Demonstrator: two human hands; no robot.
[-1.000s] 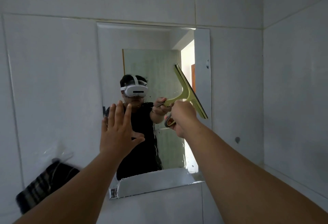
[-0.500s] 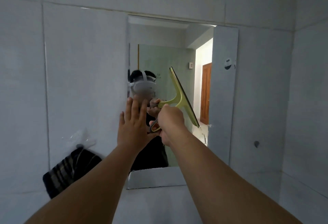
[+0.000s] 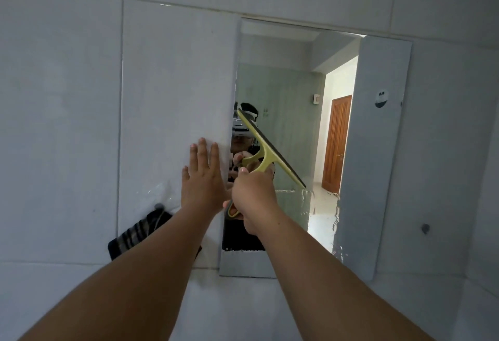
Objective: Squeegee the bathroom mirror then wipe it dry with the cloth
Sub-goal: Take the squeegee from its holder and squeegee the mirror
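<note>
A frameless mirror [image 3: 378, 178] hangs on the white tiled wall, with water streaks in its lower right part. My right hand [image 3: 255, 196] grips the handle of a yellow-green squeegee [image 3: 270, 148]. The dark blade is tilted and lies against the glass near the mirror's left edge. My left hand [image 3: 202, 178] is open, fingers spread, flat against the tile just left of the mirror. A dark striped cloth [image 3: 135, 235] hangs on the wall at the lower left, partly hidden by my left forearm.
A clear plastic hook [image 3: 159, 194] holds the cloth. A small round dark fitting [image 3: 425, 228] sits on the tile right of the mirror. The side wall [image 3: 486, 205] closes in at the far right. The mirror reflects a wooden door and a person wearing a headset.
The view has swung left, so the mirror now sits further right. The squeegee has travelled from the mirror's right side to its left edge. My left hand went from the glass to the tile.
</note>
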